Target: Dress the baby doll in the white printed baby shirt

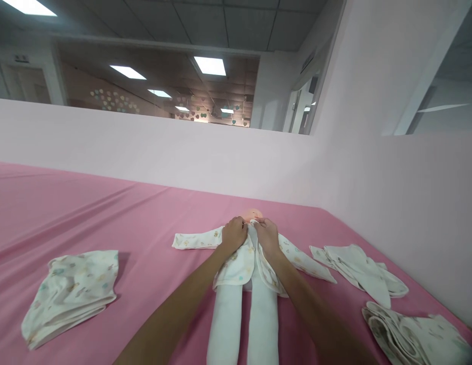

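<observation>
On the pink sheet lies a baby doll (253,214) on its back, its head toward the wall and partly hidden by my hands. It wears a white patterned baby jacket (238,267) that hangs open down the front, with both sleeves spread sideways. White leggings or trousers (263,319) cover its legs. My left hand (234,233) grips the jacket's front edge near the neck, fingers closed. Opposite it, my right hand (266,234) pinches the other front edge by the collar. The fingertips of both hands are close together under the doll's chin.
A folded patterned cloth (76,291) lies at the left. To the right are a loosely laid white garment (363,268) and a folded patterned cloth (414,332). The pink sheet (152,218) meets a low white wall (163,152) behind and another wall at the right.
</observation>
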{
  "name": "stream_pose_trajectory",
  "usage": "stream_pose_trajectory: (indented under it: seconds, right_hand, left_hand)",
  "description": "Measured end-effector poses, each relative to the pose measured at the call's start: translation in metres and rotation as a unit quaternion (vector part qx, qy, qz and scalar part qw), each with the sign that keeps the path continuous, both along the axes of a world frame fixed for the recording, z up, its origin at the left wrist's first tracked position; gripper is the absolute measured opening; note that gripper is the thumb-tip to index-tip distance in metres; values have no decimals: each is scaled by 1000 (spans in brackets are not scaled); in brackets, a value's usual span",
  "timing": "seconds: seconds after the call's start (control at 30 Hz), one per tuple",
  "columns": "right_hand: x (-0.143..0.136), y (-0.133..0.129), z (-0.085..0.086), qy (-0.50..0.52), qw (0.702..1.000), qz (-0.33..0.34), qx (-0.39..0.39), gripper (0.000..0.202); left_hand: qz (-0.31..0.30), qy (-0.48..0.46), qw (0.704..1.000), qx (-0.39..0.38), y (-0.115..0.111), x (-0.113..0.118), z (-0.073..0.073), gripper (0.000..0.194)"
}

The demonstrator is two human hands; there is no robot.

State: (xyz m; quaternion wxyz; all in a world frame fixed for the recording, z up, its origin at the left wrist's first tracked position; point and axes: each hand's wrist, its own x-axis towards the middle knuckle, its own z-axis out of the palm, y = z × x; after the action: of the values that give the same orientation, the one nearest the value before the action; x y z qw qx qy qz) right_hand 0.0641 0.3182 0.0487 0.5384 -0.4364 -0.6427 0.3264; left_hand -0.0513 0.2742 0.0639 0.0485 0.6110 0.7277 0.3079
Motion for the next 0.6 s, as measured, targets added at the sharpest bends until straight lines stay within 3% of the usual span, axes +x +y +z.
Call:
stream_pose_trajectory:
  seconds: [0.6]
  right_hand:
    - [-3, -11, 9, 45, 997, 48, -50, 22]
  left_hand:
    - [-30, -52, 998, 36, -4, -3, -1, 19]
